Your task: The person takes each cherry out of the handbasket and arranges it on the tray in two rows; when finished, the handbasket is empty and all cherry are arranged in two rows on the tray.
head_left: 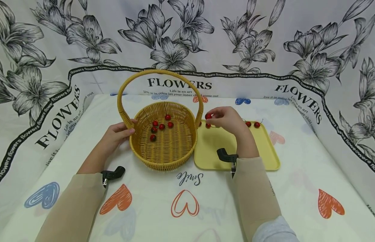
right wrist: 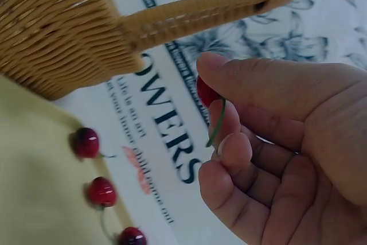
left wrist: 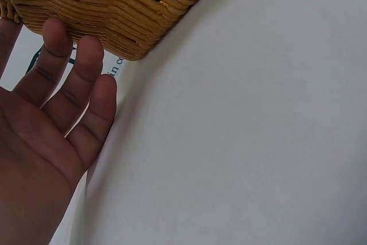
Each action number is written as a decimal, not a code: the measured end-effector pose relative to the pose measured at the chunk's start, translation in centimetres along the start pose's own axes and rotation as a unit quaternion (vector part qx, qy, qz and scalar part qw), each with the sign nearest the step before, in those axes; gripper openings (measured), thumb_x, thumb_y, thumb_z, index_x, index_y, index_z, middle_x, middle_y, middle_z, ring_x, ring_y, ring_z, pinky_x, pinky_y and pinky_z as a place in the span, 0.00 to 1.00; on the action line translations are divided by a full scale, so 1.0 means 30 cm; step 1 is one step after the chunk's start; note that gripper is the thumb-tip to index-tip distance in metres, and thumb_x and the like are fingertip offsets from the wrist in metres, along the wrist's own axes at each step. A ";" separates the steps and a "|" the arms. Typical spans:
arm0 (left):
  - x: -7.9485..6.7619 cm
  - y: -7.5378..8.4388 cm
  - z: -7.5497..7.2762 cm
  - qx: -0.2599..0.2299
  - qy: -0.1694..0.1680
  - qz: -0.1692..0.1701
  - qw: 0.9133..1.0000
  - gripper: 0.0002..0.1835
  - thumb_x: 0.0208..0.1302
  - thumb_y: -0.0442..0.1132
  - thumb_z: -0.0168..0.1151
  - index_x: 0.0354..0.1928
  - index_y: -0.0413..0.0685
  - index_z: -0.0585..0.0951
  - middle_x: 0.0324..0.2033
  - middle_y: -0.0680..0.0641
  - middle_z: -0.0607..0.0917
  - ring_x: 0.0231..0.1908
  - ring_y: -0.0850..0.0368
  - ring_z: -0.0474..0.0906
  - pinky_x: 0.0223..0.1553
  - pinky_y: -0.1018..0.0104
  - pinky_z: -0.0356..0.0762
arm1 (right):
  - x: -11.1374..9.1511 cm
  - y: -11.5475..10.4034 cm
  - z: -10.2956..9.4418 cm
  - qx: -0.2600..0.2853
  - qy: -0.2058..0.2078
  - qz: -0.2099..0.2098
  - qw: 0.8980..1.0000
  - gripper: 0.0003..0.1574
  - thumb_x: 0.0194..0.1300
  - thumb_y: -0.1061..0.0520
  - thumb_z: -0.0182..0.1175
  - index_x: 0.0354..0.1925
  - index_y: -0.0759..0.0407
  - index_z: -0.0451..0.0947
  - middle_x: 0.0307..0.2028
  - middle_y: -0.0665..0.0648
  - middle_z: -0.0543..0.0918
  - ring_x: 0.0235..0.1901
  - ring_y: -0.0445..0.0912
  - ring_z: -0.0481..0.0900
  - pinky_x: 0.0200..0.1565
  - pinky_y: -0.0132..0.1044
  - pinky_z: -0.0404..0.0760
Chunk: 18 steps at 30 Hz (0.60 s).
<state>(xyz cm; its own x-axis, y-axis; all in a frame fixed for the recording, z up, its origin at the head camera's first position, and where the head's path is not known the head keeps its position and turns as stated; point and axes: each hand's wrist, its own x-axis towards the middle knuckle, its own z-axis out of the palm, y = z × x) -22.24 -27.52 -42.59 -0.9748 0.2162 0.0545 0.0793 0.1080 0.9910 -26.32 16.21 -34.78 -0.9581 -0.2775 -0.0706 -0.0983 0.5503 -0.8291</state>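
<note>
My right hand (head_left: 228,119) pinches a red cherry (right wrist: 205,91) between thumb and index finger, its green stem hanging over the fingers. It is above the far edge of a yellow tray (head_left: 216,151), just right of the wicker basket (head_left: 166,164). At the basket's left side, my left hand (head_left: 116,134) grips the rim at the handle's base, thumb in front; in the left wrist view, other fingertips (left wrist: 89,53) lie along the outer wall. Several cherries (head_left: 161,126) lie inside the basket, toward its back left. More cherries (right wrist: 102,191) line the tray's far edge.
The basket's tall arched handle (head_left: 158,71) rises between the hands. Basket and tray stand side by side on a white cloth (head_left: 151,218) printed with hearts. Behind them hangs a flower-printed curtain (head_left: 202,53).
</note>
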 end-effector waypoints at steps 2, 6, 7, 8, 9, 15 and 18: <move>0.001 0.001 0.001 0.001 0.000 -0.001 1.000 0.23 0.76 0.39 0.61 0.67 0.36 0.74 0.62 0.47 0.78 0.55 0.57 0.76 0.49 0.71 0.78 | 0.018 0.016 0.022 -0.010 -0.005 0.002 1.000 0.20 0.67 0.50 0.71 0.54 0.55 0.84 0.38 0.62 0.86 0.39 0.62 0.80 0.44 0.52 0.78; 0.002 0.004 0.002 0.008 0.001 -0.002 1.000 0.24 0.76 0.39 0.61 0.68 0.36 0.74 0.63 0.47 0.78 0.55 0.57 0.75 0.48 0.71 0.78 | 0.049 0.046 0.070 -0.048 -0.010 0.012 0.999 0.19 0.66 0.50 0.71 0.51 0.56 0.85 0.35 0.59 0.86 0.32 0.56 0.81 0.38 0.46 0.78; 0.002 0.004 0.003 0.011 0.001 -0.002 1.000 0.24 0.76 0.39 0.61 0.68 0.36 0.74 0.63 0.47 0.78 0.55 0.57 0.75 0.48 0.71 0.78 | 0.056 0.051 0.083 -0.057 -0.012 0.015 0.998 0.18 0.66 0.50 0.72 0.51 0.57 0.85 0.35 0.58 0.86 0.31 0.53 0.81 0.37 0.45 0.79; 0.002 0.004 0.002 0.012 0.001 0.000 1.000 0.24 0.76 0.39 0.61 0.68 0.35 0.74 0.63 0.46 0.77 0.55 0.57 0.75 0.48 0.71 0.78 | 0.062 0.057 0.095 -0.070 -0.013 0.017 0.997 0.19 0.65 0.50 0.72 0.51 0.57 0.85 0.36 0.58 0.86 0.31 0.53 0.82 0.36 0.44 0.78; 0.002 0.004 0.002 0.012 0.001 0.001 1.000 0.24 0.76 0.39 0.61 0.68 0.35 0.74 0.63 0.46 0.77 0.54 0.57 0.75 0.48 0.72 0.78 | 0.068 0.062 0.108 -0.084 -0.013 0.018 0.996 0.18 0.65 0.50 0.72 0.50 0.58 0.86 0.37 0.58 0.86 0.32 0.52 0.81 0.37 0.43 0.79; 0.001 0.000 0.002 0.006 0.003 0.001 1.000 0.25 0.76 0.40 0.61 0.68 0.34 0.73 0.64 0.45 0.77 0.55 0.58 0.76 0.49 0.72 0.78 | 0.086 0.080 0.170 -0.152 -0.003 0.016 0.988 0.13 0.64 0.50 0.72 0.43 0.57 0.88 0.45 0.57 0.85 0.46 0.51 0.77 0.51 0.46 0.76; 0.001 -0.001 0.003 0.008 0.004 -0.003 1.000 0.25 0.75 0.41 0.62 0.68 0.35 0.74 0.64 0.45 0.77 0.56 0.59 0.75 0.51 0.72 0.78 | 0.087 0.078 0.193 -0.164 0.000 0.024 0.986 0.10 0.66 0.52 0.71 0.41 0.57 0.88 0.46 0.57 0.85 0.48 0.53 0.77 0.53 0.47 0.74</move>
<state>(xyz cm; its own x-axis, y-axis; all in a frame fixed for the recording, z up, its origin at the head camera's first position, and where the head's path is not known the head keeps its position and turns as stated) -22.25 -27.43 -42.63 -0.9770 0.2073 0.0505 0.0776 0.1248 0.9891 -27.51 12.23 -40.12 -0.9637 -0.2452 -0.1054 -0.1349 0.7883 -0.6004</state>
